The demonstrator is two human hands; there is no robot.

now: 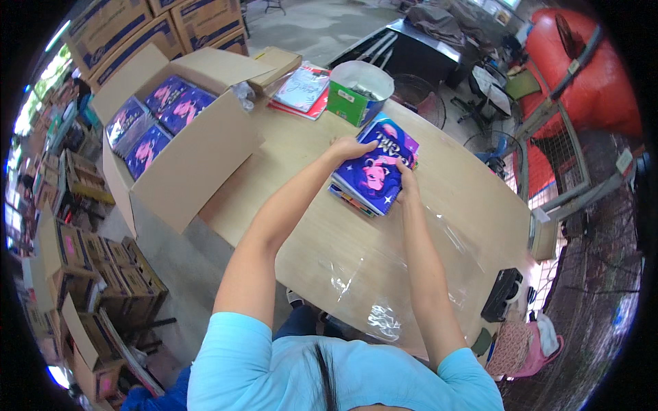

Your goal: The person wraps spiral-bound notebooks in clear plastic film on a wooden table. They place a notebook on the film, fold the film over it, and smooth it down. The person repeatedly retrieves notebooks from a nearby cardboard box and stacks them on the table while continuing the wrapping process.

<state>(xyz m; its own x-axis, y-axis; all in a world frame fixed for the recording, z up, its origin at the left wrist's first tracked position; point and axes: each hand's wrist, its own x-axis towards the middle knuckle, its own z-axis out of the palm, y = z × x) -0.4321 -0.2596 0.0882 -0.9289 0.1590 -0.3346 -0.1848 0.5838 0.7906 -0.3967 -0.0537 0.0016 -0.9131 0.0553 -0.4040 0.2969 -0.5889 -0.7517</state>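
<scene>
A small stack of books (378, 168) with purple and blue illustrated covers lies on the light wooden table (301, 171). My left hand (348, 147) grips the stack's far left corner. My right hand (409, 183) holds its near right edge. Between the stack and me, a clear plastic sheet (404, 274) is spread flat on the table.
An open cardboard box (178, 137) with more purple books stands at the table's left. A green and white round tub (358, 92) and thin pink booklets (301, 89) sit beyond the stack. A black device (502, 294) lies at the table's right edge. Cartons crowd the floor on the left.
</scene>
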